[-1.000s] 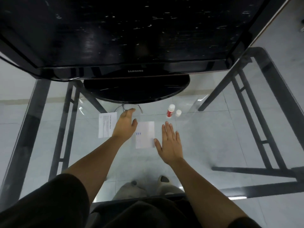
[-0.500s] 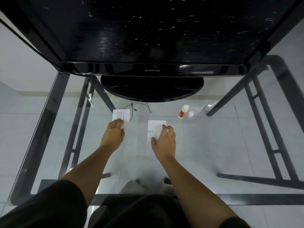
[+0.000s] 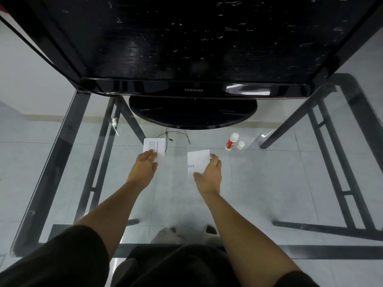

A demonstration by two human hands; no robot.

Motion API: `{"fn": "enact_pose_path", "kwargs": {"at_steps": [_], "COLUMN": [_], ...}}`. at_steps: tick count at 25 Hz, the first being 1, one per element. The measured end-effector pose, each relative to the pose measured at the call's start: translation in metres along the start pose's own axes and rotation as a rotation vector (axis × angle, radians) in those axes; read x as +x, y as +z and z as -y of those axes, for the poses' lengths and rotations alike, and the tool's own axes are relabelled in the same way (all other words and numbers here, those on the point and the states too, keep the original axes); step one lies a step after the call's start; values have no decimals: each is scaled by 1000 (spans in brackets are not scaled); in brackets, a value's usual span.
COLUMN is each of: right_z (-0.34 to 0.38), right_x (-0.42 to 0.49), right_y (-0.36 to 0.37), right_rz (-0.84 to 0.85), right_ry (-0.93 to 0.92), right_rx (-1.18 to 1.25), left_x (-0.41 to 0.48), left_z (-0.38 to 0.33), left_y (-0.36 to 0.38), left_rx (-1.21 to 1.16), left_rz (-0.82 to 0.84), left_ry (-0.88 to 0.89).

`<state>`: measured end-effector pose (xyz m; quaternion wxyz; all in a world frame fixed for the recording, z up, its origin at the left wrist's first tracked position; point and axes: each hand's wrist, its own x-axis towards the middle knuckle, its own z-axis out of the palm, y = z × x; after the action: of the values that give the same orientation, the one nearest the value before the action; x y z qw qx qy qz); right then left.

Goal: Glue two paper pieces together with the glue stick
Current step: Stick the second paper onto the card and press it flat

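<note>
Two white paper pieces lie on a glass table. The left paper (image 3: 155, 146) carries black print; my left hand (image 3: 146, 164) rests on its near part with the fingers pressed down on it. The right paper (image 3: 196, 161) has small blue marks; my right hand (image 3: 208, 175) pinches its right edge, thumb at the near corner and fingers at the far corner, and that edge looks slightly lifted. A red and white glue stick (image 3: 231, 141) lies on the glass to the right, with its white cap (image 3: 240, 145) beside it.
A black monitor (image 3: 192, 90) on a round stand (image 3: 192, 112) fills the far side of the glass table (image 3: 269, 183). A thin cable (image 3: 176, 135) lies near the stand. The table's dark frame and my feet show through the glass.
My right hand has turned from lying flat on the right paper to pinching its right edge. My left hand has stayed on the left paper.
</note>
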<state>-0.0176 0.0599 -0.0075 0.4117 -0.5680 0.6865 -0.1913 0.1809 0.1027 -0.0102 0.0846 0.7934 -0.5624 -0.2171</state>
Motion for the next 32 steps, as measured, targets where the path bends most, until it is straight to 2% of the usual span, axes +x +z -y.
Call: {"fn": "enact_pose_path", "kwargs": {"at_steps": [4,7,15,27,29,32], "right_z": [-3,-10,-46,-65,-65,-62], "right_x": [-2,-5,-19,-20,-21,-21], "right_y": [-8,-24,-67,-76,-76,-77], "right_rz": [14,-65,-313,-322,-306,-267], "right_ry": [4,-60,-270,-330,-347,-404], "right_rx": [136,200,51,5,9,-2], "left_x": [-2,-6,-19,-42,-43,-34], "left_z": [-3,-17,-71,-112,-114,-121], "left_y": [4,14,51,83,78,60], "left_rx": [-37,-69,-121,-132,-204,-417], "left_rz": [-8,-21,-45,3,-14,-132], "left_ry": [29,66,181,166,151,93]}}
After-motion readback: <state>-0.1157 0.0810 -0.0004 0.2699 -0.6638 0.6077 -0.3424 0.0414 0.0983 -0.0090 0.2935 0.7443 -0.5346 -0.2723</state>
